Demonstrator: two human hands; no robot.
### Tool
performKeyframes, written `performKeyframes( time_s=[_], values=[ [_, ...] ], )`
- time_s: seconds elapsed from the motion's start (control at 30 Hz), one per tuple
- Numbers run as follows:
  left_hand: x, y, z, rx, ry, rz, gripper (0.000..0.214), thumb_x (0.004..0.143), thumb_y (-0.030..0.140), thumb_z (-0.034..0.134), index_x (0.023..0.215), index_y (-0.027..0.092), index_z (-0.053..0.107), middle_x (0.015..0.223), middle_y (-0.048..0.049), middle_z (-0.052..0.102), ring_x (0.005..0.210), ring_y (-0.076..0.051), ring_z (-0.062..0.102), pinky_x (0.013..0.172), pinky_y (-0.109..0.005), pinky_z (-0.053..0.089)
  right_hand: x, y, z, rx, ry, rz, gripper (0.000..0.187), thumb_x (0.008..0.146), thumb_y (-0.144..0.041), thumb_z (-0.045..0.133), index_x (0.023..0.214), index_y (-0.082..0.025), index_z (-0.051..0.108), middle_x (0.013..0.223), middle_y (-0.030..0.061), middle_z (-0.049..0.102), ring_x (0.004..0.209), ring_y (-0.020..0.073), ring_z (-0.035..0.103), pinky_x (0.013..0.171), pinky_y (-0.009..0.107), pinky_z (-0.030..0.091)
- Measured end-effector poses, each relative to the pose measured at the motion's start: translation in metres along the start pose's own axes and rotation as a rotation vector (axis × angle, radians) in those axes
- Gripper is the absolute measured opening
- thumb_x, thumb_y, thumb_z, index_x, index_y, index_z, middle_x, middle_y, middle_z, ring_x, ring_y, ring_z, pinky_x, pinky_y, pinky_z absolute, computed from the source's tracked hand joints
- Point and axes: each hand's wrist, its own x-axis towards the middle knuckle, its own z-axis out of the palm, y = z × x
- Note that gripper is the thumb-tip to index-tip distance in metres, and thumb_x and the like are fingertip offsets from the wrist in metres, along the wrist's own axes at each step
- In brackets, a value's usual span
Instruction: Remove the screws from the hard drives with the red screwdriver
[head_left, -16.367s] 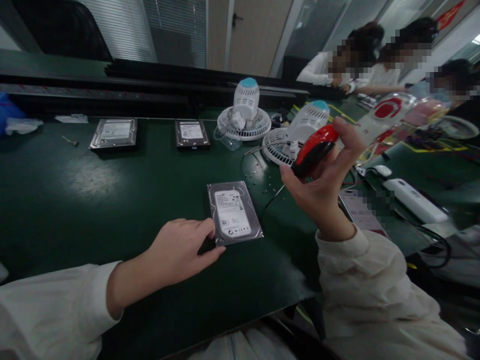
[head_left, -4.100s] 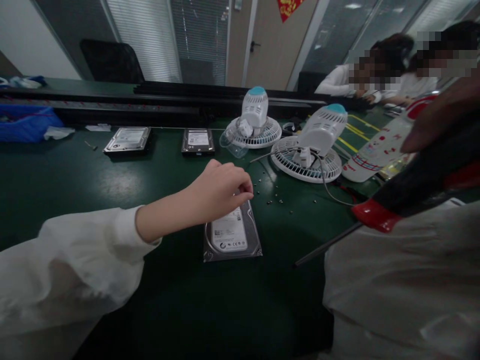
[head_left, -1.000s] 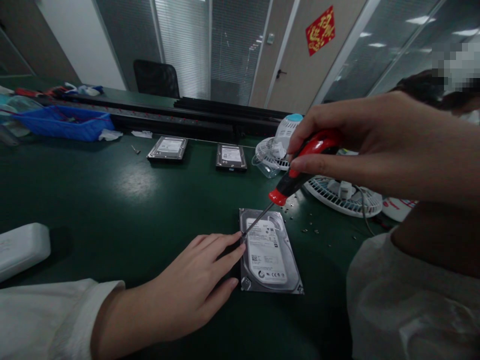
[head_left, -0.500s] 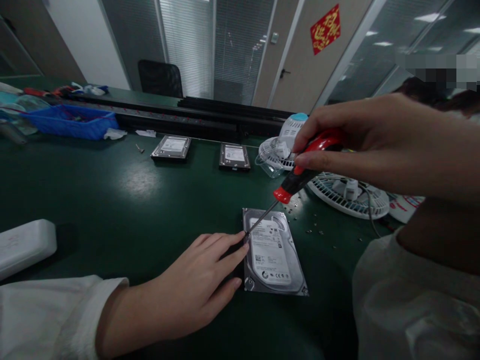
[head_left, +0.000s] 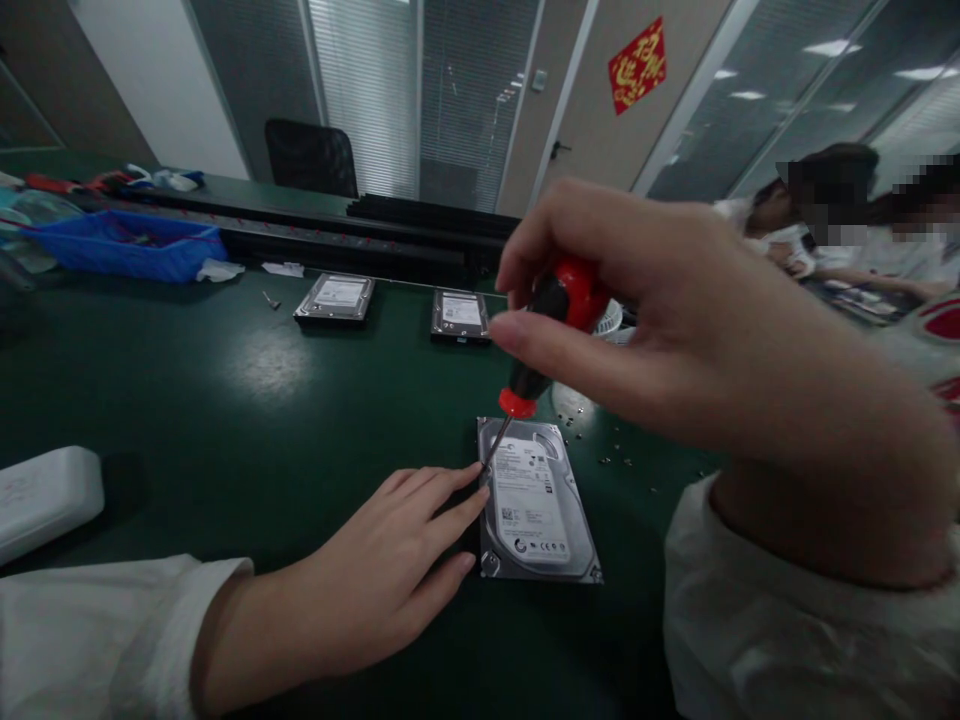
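A silver hard drive (head_left: 536, 500) with a white label lies flat on the dark green table in front of me. My right hand (head_left: 630, 310) is closed around the red and black handle of a screwdriver (head_left: 531, 378). The screwdriver leans, its shaft running down to the left edge of the drive, where the tip meets the spot beside my left fingertips. My left hand (head_left: 397, 560) has its fingers stretched out, with the index and middle fingertips touching that same edge. Whether a screw sits under the tip is too small to tell.
Two more hard drives, one on the left (head_left: 335, 298) and one on the right (head_left: 460, 314), lie farther back. Several loose screws (head_left: 607, 460) are scattered right of the drive. A blue basket (head_left: 135, 262) and a white case (head_left: 49, 500) are at left. Other people (head_left: 832, 200) sit at right.
My right hand has swung left and turned over, bringing the screwdriver more upright while its tip stays at the drive's left edge. My left hand keeps its place on the drive.
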Motion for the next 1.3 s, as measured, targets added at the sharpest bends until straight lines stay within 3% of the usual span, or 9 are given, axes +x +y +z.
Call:
performKeyframes(
  time_s=[0.13,0.27,0.33,0.5,0.63,0.87,0.97,1.13,1.3],
  values=[
    [0.000,0.000,0.000,0.013,0.004,0.001,0.050,0.106,0.027,0.049,0.155,0.017,0.050,0.159,-0.0139,0.054,0.138,-0.031,0.056,0.110,-0.056,0.052,0.011,0.001,0.015,-0.044,0.135,0.067,0.026,0.101,-0.035,0.047,0.116,-0.015,0.054,0.105,0.0101,0.064,0.090,0.0186,0.058,0.077,0.031,0.038],
    [-0.002,-0.002,0.000,0.023,0.008,0.005,0.051,0.106,0.028,0.050,0.156,0.020,0.049,0.160,-0.0122,0.053,0.139,-0.031,0.056,0.110,-0.055,0.053,0.008,0.006,0.017,0.158,0.157,-0.047,0.027,0.088,-0.013,0.050,0.115,-0.014,0.049,0.117,0.0091,0.059,0.100,0.0153,0.057,0.085,0.028,0.042],
    [-0.003,-0.003,0.002,0.032,0.012,0.006,0.051,0.106,0.028,0.049,0.156,0.021,0.050,0.159,-0.0120,0.054,0.138,-0.031,0.057,0.108,-0.054,0.054,0.006,0.006,0.018,0.228,0.146,-0.064,0.023,0.091,-0.017,0.049,0.115,-0.015,0.048,0.116,0.0068,0.058,0.100,0.0133,0.058,0.087,0.026,0.044],
    [-0.005,-0.009,0.007,0.051,0.065,0.028,0.047,0.107,0.032,0.047,0.153,0.023,0.054,0.155,-0.0115,0.058,0.135,-0.032,0.060,0.106,-0.053,0.056,0.004,0.005,0.024,0.004,0.182,0.185,0.028,0.103,-0.042,0.045,0.109,-0.015,0.050,0.089,0.0014,0.057,0.082,0.0114,0.055,0.083,0.026,0.039],
    [-0.006,-0.012,0.010,0.044,0.086,0.045,0.047,0.108,0.035,0.046,0.152,0.022,0.056,0.154,-0.0123,0.059,0.134,-0.032,0.060,0.107,-0.053,0.055,0.002,0.008,0.020,0.083,0.140,0.066,0.018,0.097,-0.024,0.049,0.112,-0.013,0.050,0.099,0.0015,0.060,0.080,0.0072,0.048,0.082,0.024,0.036],
    [-0.005,-0.012,0.006,0.047,0.048,0.035,0.048,0.109,0.036,0.043,0.152,0.019,0.056,0.154,-0.0146,0.058,0.135,-0.032,0.059,0.107,-0.055,0.054,0.001,0.011,0.006,0.073,0.095,0.095,0.025,0.098,-0.035,0.053,0.086,-0.013,0.054,0.077,-0.0018,0.051,0.070,0.0054,0.038,0.072,0.024,0.025],
    [-0.004,-0.011,0.004,0.052,0.034,0.042,0.049,0.109,0.034,0.042,0.152,0.017,0.056,0.154,-0.0157,0.058,0.134,-0.033,0.059,0.106,-0.056,0.054,0.000,0.011,0.002,0.180,0.018,-0.022,0.014,0.095,-0.025,0.053,0.098,-0.012,0.057,0.089,-0.0011,0.057,0.076,0.0048,0.042,0.074,0.022,0.029],
    [-0.003,-0.010,0.004,0.051,0.040,0.044,0.049,0.109,0.035,0.042,0.151,0.015,0.057,0.154,-0.0174,0.058,0.133,-0.034,0.060,0.106,-0.058,0.054,-0.001,0.010,0.001,0.086,0.047,0.124,0.028,0.100,-0.037,0.049,0.092,-0.013,0.059,0.083,-0.0002,0.058,0.072,0.0062,0.041,0.071,0.025,0.025],
    [-0.005,-0.011,0.003,0.019,0.027,0.034,0.049,0.109,0.033,0.042,0.153,0.017,0.054,0.156,-0.0162,0.056,0.137,-0.034,0.057,0.108,-0.058,0.053,-0.003,0.016,-0.001,0.149,-0.009,0.002,0.022,0.098,-0.029,0.050,0.106,-0.012,0.062,0.091,0.0003,0.060,0.077,0.0067,0.044,0.075,0.024,0.029]
  ],
)
